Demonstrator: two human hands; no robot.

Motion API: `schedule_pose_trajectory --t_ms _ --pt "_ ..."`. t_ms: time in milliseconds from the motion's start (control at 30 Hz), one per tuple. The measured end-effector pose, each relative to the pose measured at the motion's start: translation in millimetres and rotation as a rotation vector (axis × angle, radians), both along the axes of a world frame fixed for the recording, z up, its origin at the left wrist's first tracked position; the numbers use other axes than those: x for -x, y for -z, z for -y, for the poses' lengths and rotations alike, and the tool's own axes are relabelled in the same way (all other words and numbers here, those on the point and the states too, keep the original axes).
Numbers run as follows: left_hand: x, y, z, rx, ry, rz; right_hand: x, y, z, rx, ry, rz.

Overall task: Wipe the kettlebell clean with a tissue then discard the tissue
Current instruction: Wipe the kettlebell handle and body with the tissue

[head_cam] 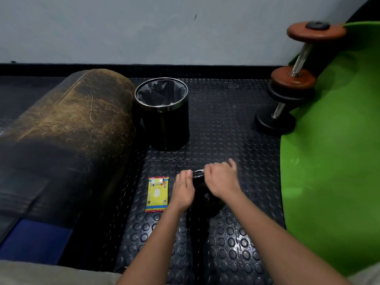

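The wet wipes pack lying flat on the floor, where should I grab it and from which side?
Pinch the wet wipes pack across its long edges near the middle, coming straight down from above. It lies flat on the studded floor mat, so nothing can get under it. Its left edge is free; the left hand at the kettlebell crowds its right edge.

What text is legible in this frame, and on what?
"10" on the yellow tissue pack, printed near its top right corner, lying on the floor mat.
The rest of the print on the pack is too small and blurred to read.
No readable text shows on the kettlebell, bin or dumbbells.
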State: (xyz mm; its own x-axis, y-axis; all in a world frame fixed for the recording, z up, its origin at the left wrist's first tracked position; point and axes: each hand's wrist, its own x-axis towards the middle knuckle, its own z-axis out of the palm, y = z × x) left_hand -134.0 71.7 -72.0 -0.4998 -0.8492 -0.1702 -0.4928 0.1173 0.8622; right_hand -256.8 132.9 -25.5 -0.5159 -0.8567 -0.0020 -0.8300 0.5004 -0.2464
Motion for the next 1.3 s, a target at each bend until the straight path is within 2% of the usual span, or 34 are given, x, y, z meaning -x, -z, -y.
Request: schedule_pose_trajectory --t_ms 100,200,300,367,434,467,567,700,767,834,900,967,1000,1067,1134,1201,1301 --pt "-1.1 -0.7 -1.0 -0.001 0.002 -0.007 -7.4 11.7 -16.1 0.159 -0.142 -0.051" --pt "-2.4 -1.4 -2.8 0.003 0.006 -0.007 7.0 24.8 -36.7 0.283 -0.122 0.005" --pt "-2.3 -3.6 -2.3 -0.013 0.016 0.0 13.2 26.8 -43.5 0.326 0.074 0.132" --pt "-2.0 -4.3 -2.3 -0.028 0.018 0.0 16.7 21.0 -38.0 0.315 0.28 0.313" --pt "-1.9 -5.2 -2.7 -0.034 0.017 0.001 23.7 8.6 -28.5 0.208 0.487 0.531" --pt "-2.1 -5.5 -2.6 -0.037 0.017 0.002 27.2 4.4 -24.4 0.126 0.53 0.571" --pt "-2.5 -6.0 -3.0 -0.039 0.014 0.007 29.6 0.2 -14.4 0.006 0.408 0.401" --pt "-0.9 -5.1 -2.9 -0.007 0.002 0.009 10.6 5.8 -8.4 0.077 0.079 0.069" --pt "-0.9 -4.6 -2.6 -0.005 -0.003 0.006 0.6 11.9 -12.8 0.155 -0.072 -0.002" --pt "-1.4 -4.5 -2.1 -0.01 0.003 0.003 0.0 19.9 -22.7 0.255 -0.136 0.017" --pt "-2.0 -5.2 -2.4 -0.016 0.011 0.004 6.3 25.8 -35.0 0.333 -0.1 0.051" --pt "-2.5 -5.8 -2.7 -0.02 0.02 0.005 10.8 28.7 -42.5 0.369 0.036 0.111" --pt "-2.9 -6.0 -2.9 -0.025 0.023 0.002 11.6 27.5 -43.2 0.376 0.134 0.178" --pt "-3.2 -6.5 -2.9 -0.035 0.029 -0.003 16.7 21.3 -37.2 0.346 0.372 0.43" --pt "-2.9 -7.0 -2.8 -0.042 0.034 -0.002 23.5 13.2 -27.2 0.224 0.557 0.613" --pt "-3.1 -6.6 -2.4 -0.046 0.035 0.002 28.1 11.0 -19.3 0.097 0.548 0.534" --pt "-2.3 -5.5 -1.4 -0.045 0.028 0.007 19.2 10.4 -14.8 0.102 0.327 0.234"
